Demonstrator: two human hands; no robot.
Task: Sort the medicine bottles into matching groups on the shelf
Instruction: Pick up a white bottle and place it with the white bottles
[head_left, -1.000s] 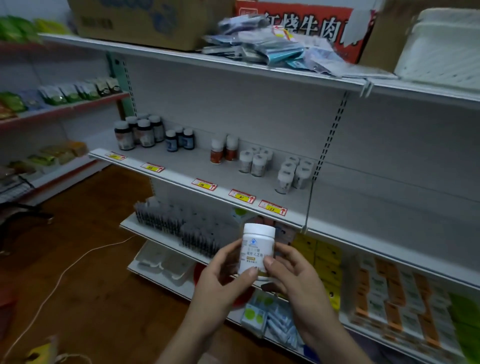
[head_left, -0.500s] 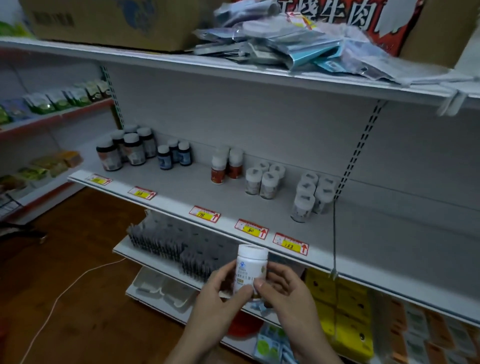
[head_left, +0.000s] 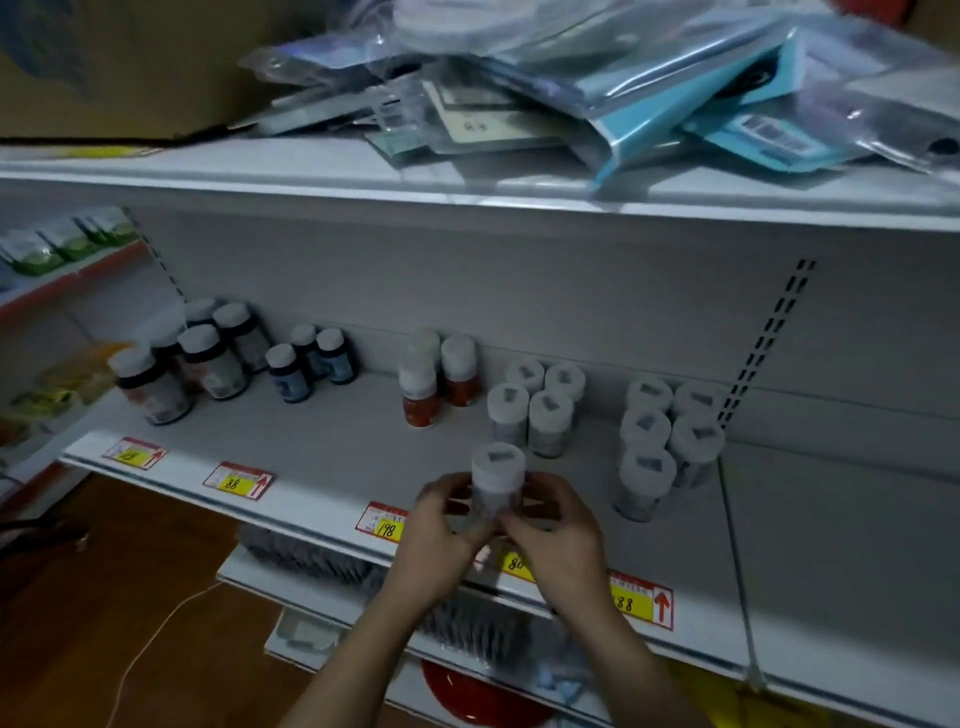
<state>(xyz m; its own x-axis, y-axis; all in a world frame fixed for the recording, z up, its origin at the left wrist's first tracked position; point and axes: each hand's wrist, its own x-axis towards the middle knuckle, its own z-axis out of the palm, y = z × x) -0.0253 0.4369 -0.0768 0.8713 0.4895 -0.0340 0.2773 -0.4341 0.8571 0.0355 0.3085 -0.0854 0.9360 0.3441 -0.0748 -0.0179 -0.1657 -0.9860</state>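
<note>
Head view, nearest first: a white medicine bottle (head_left: 497, 483) is held upright between the left hand (head_left: 441, 540) and the right hand (head_left: 558, 535), both closed around its lower body with fingers wrapped to either side, so that the cap and its small grey sticker are left exposed. It is carried just above the front edge of the middle shelf (head_left: 332, 462), over the strip of red-and-yellow price tags (head_left: 385, 522). The two-handed grip is judged to keep the bottle steady and upright for setting down.

Just behind it, toward the middle of the shelf, a cluster of four white-capped bottles (head_left: 535, 408) is stood in a tight block; the held bottle appears to match them and is probably meant for the front of that group. To the right, near the slotted upright, a second cluster of five white bottles (head_left: 667, 441) is packed close. Further left along the back edge are set orange-labelled bottles (head_left: 439, 379), three small blue-labelled bottles (head_left: 311, 364), and, at the left end, larger dark bottles (head_left: 192, 358). Like is kept with like, with bare gaps between groups.

Farthest off, plastic-wrapped packets (head_left: 623, 88) are heaped on the top shelf.
</note>
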